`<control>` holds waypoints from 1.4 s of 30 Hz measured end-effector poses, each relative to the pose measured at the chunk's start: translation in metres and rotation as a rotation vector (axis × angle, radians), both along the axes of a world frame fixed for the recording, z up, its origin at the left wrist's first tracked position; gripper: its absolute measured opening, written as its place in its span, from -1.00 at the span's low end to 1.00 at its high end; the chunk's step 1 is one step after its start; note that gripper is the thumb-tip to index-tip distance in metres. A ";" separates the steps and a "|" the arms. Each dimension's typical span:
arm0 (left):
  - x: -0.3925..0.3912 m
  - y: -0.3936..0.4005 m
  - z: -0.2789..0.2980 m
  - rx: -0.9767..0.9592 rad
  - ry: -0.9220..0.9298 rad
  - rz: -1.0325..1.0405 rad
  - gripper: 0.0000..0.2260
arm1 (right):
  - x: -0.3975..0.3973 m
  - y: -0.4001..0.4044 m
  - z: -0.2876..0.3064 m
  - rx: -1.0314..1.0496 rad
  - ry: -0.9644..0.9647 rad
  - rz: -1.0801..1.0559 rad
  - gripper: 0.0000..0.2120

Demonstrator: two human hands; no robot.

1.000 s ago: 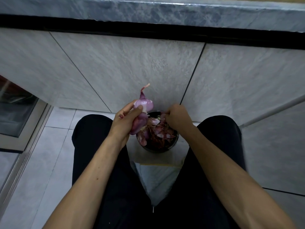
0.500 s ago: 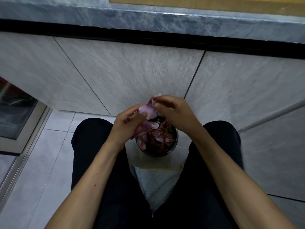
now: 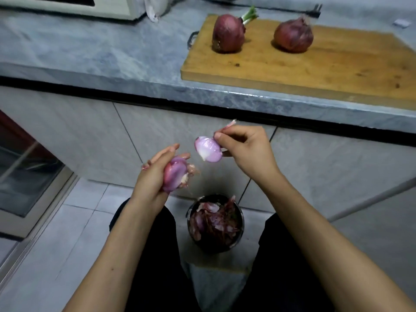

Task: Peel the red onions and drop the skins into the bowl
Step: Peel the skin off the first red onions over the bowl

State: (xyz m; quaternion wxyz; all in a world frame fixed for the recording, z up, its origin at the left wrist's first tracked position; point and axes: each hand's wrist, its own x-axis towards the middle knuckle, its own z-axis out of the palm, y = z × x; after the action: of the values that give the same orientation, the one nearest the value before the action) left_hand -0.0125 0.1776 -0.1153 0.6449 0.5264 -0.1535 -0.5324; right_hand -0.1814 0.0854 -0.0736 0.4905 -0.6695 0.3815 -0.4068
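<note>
The bowl (image 3: 215, 224) sits on the floor between the person's knees, dark-walled and heaped with purple and reddish onion skins (image 3: 215, 220). Everything else is placed from it.

Above the bowl and to its left, the left hand (image 3: 155, 176) holds a bundle of peeled-off purple skin layers (image 3: 176, 175). Its grip is a loose clasp: the fingers lie fairly straight along the far side of the layers, with the palm and thumb side pressing them from the near side. A few pale scraps stick out of the bundle on the side facing the bowl.

Directly above the bowl, and higher than the left hand, the right hand (image 3: 244, 146) carries the peeled onion (image 3: 208, 149), a glossy pale purple bulb with a white patch at its lower end. The grip here is a narrow pinch: thumb and fingertips close on the stem end at the bulb's upper right, and a thin strip of dry skin pokes up past the fingers. The bulb and the left hand's bundle are apart, with a clear gap between them.

Farther from the bowl, up on the grey stone surface (image 3: 90, 52), a wooden cutting board (image 3: 304, 66) carries two unpeeled red onions: one with a green sprout (image 3: 228, 33) on the board's left part, the other (image 3: 293, 34) just right of it.
</note>
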 end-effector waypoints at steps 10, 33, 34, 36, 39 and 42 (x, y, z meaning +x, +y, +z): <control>0.042 -0.011 0.047 -0.007 0.188 0.113 -0.81 | 0.103 -0.073 0.094 -0.275 0.110 -0.162 -0.84; 0.062 -0.023 0.053 -0.246 0.374 -0.035 -0.58 | 0.102 -0.062 0.091 -0.221 0.215 -0.050 -0.87; 0.058 -0.022 0.055 -0.264 0.359 -0.062 -0.54 | 0.092 -0.050 0.087 -0.195 0.215 -0.005 -0.89; 0.051 -0.021 0.054 -0.288 0.295 -0.114 -0.53 | 0.073 -0.031 0.077 -0.111 0.199 0.085 -0.93; 0.040 -0.017 0.050 -0.311 0.185 -0.186 -0.60 | 0.047 -0.012 0.058 -0.111 0.233 0.156 -0.90; 0.025 -0.012 0.047 -0.278 0.100 -0.220 -0.46 | 0.026 0.000 0.041 -0.116 0.218 0.172 -0.81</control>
State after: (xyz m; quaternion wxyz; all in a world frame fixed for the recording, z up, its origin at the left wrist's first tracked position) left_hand 0.0120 0.1652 -0.0681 0.6561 0.3851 -0.2499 -0.5990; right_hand -0.1550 0.0851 -0.0323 0.4397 -0.7673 0.3493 -0.3096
